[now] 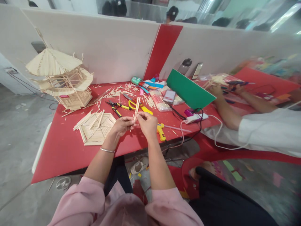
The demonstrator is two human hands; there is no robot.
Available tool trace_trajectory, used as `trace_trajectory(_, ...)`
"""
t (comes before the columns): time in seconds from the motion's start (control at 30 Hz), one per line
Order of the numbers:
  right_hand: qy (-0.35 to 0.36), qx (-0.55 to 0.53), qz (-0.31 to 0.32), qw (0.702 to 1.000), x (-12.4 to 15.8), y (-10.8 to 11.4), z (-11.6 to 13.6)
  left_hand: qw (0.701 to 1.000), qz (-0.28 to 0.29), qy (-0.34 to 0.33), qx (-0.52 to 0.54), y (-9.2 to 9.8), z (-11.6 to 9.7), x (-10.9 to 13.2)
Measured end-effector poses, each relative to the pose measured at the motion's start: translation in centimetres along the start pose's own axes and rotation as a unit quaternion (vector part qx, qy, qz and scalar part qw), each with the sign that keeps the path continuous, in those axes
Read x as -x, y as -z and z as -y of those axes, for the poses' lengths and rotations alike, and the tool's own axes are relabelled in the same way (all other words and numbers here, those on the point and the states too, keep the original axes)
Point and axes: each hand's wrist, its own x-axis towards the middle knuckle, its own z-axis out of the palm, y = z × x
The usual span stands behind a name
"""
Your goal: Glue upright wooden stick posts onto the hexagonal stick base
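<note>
Both of my hands meet above the red table, pinching a few thin wooden sticks (137, 106) that point up and away from me. My left hand (123, 126) is closed on their lower part, and my right hand (147, 124) grips them from the other side with bent fingers. Left of my hands lies a flat octagonal stick panel (90, 136) with loose sticks resting on it. Just beyond my fingers are yellow-handled scissors (144, 108) and black-and-yellow pliers (118, 106). A yellow glue gun (161, 131) lies beside my right wrist.
A stick-built pavilion model (63, 78) stands at the back left of the red table (54, 150). Scattered sticks (115, 92), a green board (188, 89) and a white power strip (196, 118) with cords lie beyond and to the right. A co-worker's hands (218, 91) work at far right.
</note>
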Motion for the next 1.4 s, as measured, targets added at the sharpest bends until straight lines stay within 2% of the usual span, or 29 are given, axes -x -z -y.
trace_trajectory(0.2, 0.002, -0.003, 0.009, 1.000, 0.0, 0.0, -0.2, 1.000, 0.024, -0.005, -0.008, 0.0, -0.1, 0.1)
trace_trajectory(0.37, 0.007, -0.002, 0.008, 1.000, 0.2, 0.1, -0.2, 1.000, 0.018, -0.001, -0.018, 0.0, -0.1, 0.1)
trace_trajectory(0.6, 0.028, 0.004, -0.017, 0.999, 0.5, -0.1, -0.2, 0.999, 0.030, -0.005, -0.030, 0.2, 0.0, 0.1)
trace_trajectory(0.87, -0.014, -0.054, -0.048, 0.997, 0.2, -0.8, -0.5, 0.999, 0.032, -0.002, -0.019, 0.0, -0.2, 0.2)
trace_trajectory(1.03, -0.030, -0.083, -0.080, 0.993, -0.1, -1.3, -1.0, 1.000, 0.000, 0.009, -0.010, -0.3, -0.5, 0.4)
trace_trajectory(1.13, -0.023, -0.086, -0.098, 0.991, -0.2, -1.5, -1.6, 0.999, -0.009, -0.016, -0.043, -0.6, -0.3, 0.5)
trace_trajectory(1.27, -0.033, -0.090, -0.106, 0.990, -0.2, -1.8, -1.7, 0.986, -0.042, -0.084, -0.135, -1.0, 0.1, 0.5)
trace_trajectory(1.4, -0.031, -0.039, -0.121, 0.991, 0.1, -2.1, -1.8, 0.969, -0.057, -0.123, -0.207, -1.2, 0.3, 0.4)
